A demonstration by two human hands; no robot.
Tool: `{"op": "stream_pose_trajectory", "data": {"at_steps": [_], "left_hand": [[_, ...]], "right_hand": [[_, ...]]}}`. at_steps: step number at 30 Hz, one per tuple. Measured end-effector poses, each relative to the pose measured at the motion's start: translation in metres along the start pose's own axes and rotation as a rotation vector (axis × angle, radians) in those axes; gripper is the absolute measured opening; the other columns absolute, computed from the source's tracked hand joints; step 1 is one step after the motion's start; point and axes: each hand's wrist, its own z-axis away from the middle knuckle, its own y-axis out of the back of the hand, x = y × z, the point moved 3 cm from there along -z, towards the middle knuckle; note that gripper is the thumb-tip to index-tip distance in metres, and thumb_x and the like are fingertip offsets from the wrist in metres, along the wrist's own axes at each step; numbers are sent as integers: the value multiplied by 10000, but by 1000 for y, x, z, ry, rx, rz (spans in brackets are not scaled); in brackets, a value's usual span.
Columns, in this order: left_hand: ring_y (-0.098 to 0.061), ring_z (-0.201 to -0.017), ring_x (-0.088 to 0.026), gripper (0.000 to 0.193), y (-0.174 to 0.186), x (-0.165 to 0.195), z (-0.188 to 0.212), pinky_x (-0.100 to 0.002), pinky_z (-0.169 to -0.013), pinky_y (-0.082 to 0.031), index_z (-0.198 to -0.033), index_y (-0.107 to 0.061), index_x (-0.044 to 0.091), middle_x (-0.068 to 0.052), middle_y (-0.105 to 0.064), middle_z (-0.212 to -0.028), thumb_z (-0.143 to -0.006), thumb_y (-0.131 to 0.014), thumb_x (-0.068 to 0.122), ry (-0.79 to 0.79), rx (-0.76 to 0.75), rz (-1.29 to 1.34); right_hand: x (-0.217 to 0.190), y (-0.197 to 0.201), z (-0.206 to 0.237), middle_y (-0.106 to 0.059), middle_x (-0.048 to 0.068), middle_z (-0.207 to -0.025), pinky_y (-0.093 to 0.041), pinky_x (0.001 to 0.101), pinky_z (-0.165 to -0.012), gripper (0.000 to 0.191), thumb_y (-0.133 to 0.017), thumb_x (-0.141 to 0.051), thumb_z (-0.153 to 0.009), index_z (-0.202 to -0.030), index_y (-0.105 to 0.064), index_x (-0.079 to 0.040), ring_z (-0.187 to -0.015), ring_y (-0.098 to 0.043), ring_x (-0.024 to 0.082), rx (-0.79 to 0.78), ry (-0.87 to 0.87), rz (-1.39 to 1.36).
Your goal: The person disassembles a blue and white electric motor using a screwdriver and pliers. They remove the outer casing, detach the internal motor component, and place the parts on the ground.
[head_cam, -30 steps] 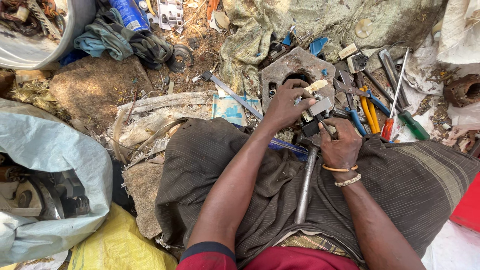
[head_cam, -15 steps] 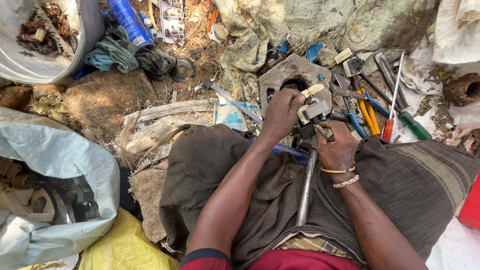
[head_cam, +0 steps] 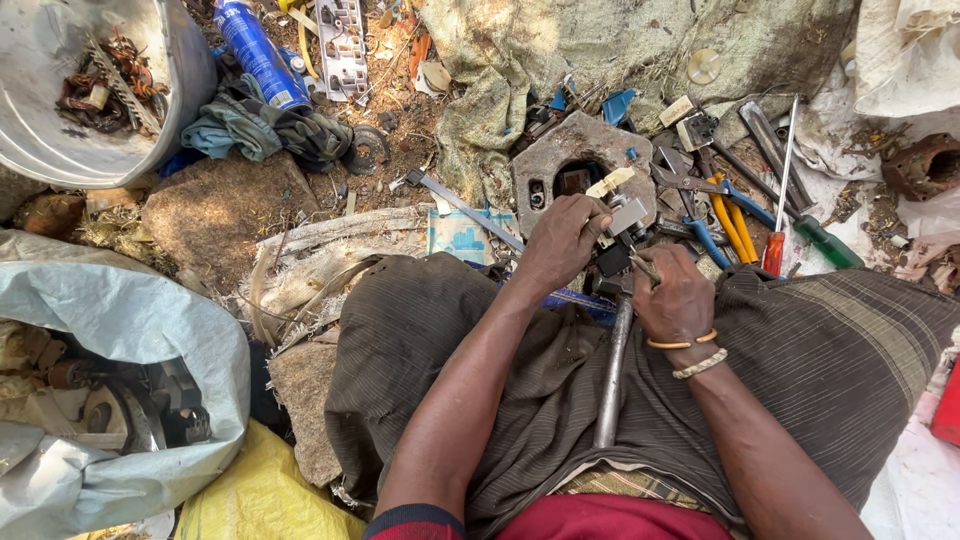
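We are looking down at our left hand, which is closing its fingers round a small grey metal part; how the part is built is hard to make out, since the fingers are covering most of it. Our right hand is clamping shut on a thin tool, most of it buried in the fist; both are meeting just in front of the holed metal plate on the ground. A steel rod is lying along our lap, its top end hidden under the hands; the screwdriver and pliers are resting well to the right. Against half a second ago, the hands are keeping the same grip; the view is sitting slightly lower.
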Motion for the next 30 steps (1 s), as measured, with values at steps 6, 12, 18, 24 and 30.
{"op": "stream_pose_trajectory", "data": {"at_steps": [6,12,18,24,30], "left_hand": [[-665,-745,-132,337,-5,-20,4,-305,-665,-549,-1015,-650,64,-91,-712,-868,-1050,-572,390,410,77,490],[-679,-719,-146,143,-15,-37,22,-294,-635,-580,-1025,-618,46,-99,-699,-879,-1006,-624,188,546,240,995],[-652,-658,-169,281,-19,-6,59,-302,-585,-578,-1004,-680,1,-112,-701,-827,-1044,-481,195,710,262,1186],[-520,-551,-107,403,-19,42,82,-233,-456,-435,-834,-626,69,-20,-604,-676,-1049,-519,393,951,346,1504],[-473,-519,-87,275,201,-5,149,-224,-439,-405,-827,-592,126,22,-511,-652,-1044,-487,259,504,1028,1084]], "right_hand": [[21,1,0,-748,136,-979,-599,390,-674,146,-749,-192,-973,-993,-733,-49,-793,-727,251,-56,-106,-29],[18,-6,2,-756,150,-1037,-600,375,-736,183,-715,-139,-947,-1104,-742,-50,-819,-726,231,-94,4,3],[4,33,2,-784,139,-980,-544,362,-608,221,-740,-153,-941,-1147,-772,-80,-695,-704,224,-193,-361,-164],[-52,51,17,-765,99,-1003,-557,257,-669,236,-774,-275,-960,-1084,-757,-74,-825,-699,165,-24,168,-442],[-8,57,11,-724,104,-776,-435,269,-422,228,-744,-291,-1011,-1021,-767,-64,-518,-585,109,-20,-297,-513]]}}
